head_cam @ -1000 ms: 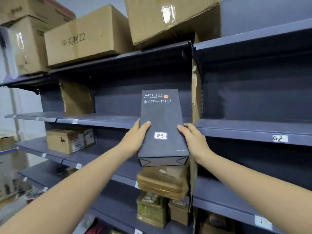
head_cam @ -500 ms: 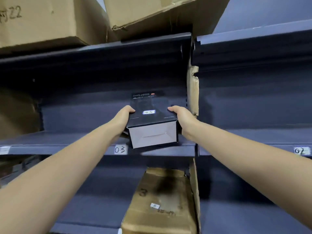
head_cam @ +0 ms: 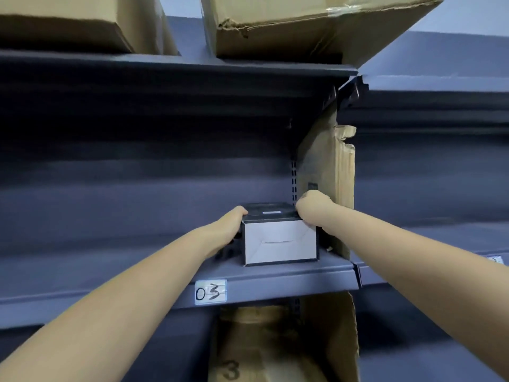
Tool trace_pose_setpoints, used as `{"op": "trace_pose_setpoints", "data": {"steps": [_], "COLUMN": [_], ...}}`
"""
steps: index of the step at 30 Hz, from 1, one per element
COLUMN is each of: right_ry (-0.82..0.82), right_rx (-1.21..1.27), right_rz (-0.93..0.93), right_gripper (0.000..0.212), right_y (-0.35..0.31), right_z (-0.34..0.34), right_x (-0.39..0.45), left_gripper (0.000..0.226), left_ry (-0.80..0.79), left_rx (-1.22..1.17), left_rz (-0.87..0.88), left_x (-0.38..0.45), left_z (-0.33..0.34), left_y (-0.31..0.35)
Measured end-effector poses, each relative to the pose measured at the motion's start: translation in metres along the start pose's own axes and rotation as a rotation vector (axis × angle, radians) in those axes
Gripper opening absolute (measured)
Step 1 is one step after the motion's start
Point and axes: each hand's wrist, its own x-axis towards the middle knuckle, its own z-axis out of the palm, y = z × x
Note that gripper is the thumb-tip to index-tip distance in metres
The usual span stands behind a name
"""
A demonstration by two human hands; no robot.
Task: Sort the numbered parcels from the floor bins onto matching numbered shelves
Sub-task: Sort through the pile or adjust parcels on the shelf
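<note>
Nearest, two bare forearms reach up from the bottom corners toward the shelf (head_cam: 275, 282) whose front lip carries a handwritten 03 label (head_cam: 210, 292). Just past that lip, the dark parcel (head_cam: 279, 241) lies flat on the shelf board, its pale end face turned outward and a small white sticker on its top, too blurred to read. The left hand (head_cam: 230, 226) grips the parcel's left side, fingers curled round the top edge; the right hand (head_cam: 312, 209) holds the right side at the upper corner, fingers wrapped over it. By my reading this is the placing step, the parcel set down on the shelf it belongs to; the next move calls for letting go on both sides and drawing the arms straight back. Room is tight on the right, where a torn cardboard divider (head_cam: 330, 175) stands just beside the parcel and the right hand, so that hand should withdraw without snagging it. Leftward the shelf runs open, and farther back the dark rear panel leaves depth for a push inward. Overhead, cardboard boxes (head_cam: 303, 26) sit on the upper shelf.
</note>
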Motion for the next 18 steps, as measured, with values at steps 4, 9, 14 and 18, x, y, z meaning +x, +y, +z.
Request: {"op": "trace_pose_setpoints", "data": {"steps": [4, 9, 14, 18], "right_ry": [0.066, 0.117, 0.184, 0.154], "right_rx": [-0.154, -0.151, 0.04, -0.041], "right_rz": [0.022, 0.037, 0.057, 0.062], "right_gripper": [0.032, 0.037, 0.029, 0.032], "right_y": [0.001, -0.005, 0.009, 0.0], "right_z": [-0.001, 0.0, 0.002, -0.001], "right_x": [0.014, 0.017, 0.035, 0.028], "left_gripper": [0.033, 0.034, 0.035, 0.032], "left_ry": [-0.042, -0.077, -0.087, -0.096], "left_rx": [0.025, 0.056, 0.089, 0.127], "left_rz": [-0.008, 0.0, -0.003, -0.004], "left_x": [0.013, 0.022, 0.024, 0.017], "left_z": [0.001, 0.002, 0.007, 0.007], "left_y": [-0.001, -0.001, 0.003, 0.008]}}
